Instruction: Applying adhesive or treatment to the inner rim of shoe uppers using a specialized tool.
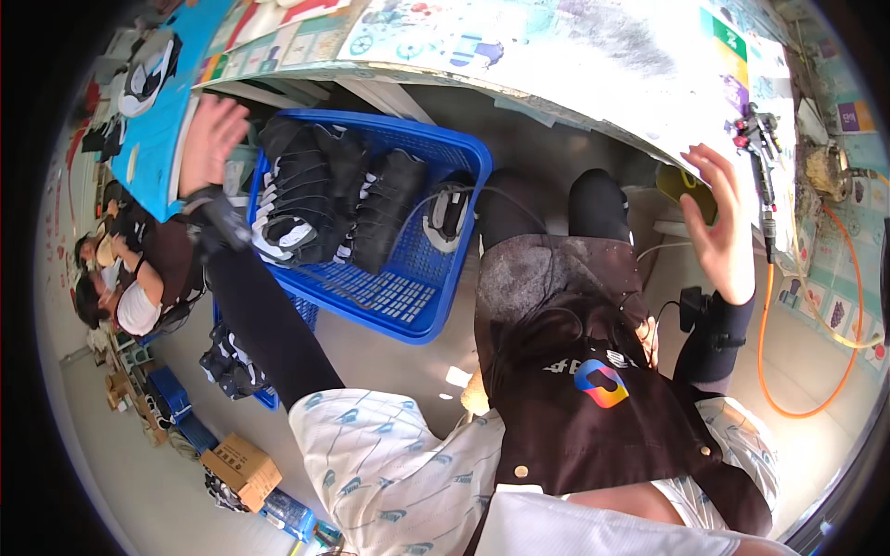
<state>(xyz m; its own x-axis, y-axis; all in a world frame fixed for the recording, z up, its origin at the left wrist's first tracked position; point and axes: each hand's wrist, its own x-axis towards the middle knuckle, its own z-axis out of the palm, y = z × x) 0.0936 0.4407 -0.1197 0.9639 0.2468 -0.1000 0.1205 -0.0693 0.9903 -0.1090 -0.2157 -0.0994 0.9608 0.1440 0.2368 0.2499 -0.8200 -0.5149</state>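
Shoes (298,199) are lying in the blue basket (447,283) at left; the left hand (209,144) is hovering open, empty, beside it; the right hand (722,222) is hovering half-open, empty, near the surface (630,60).

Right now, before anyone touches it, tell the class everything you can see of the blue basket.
The blue basket looks like glossy plastic, roughly rectangular, with a thick rounded rim and slotted lattice. It sits open side up, left of the person's left knee, by the edge of the table. Black shoes with whitish-grey parts crowd its left and middle; the nearer right area is bare. The open left hand is near its far left corner; whether the forearm touches it is unclear.
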